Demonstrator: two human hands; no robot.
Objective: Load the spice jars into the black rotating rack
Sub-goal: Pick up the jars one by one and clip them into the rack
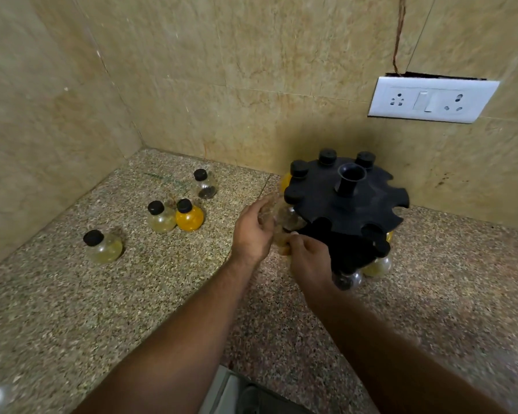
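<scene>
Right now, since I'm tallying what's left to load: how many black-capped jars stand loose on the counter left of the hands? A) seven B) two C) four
C: the near-left jar, the pale jar, the orange jar and the far jar stand loose on the counter, apart from the rack.

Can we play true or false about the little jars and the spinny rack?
1. Four loose jars stand on the counter, left of the rack. True.
2. The rack is white. False: it is black.
3. The left hand and the right hand both hold one blurry jar beside the rack. True.
4. The orange jar has lost its cap. False: a black cap sits on it.
5. A plug sticks in the wall socket. False: nothing is plugged in.
</scene>
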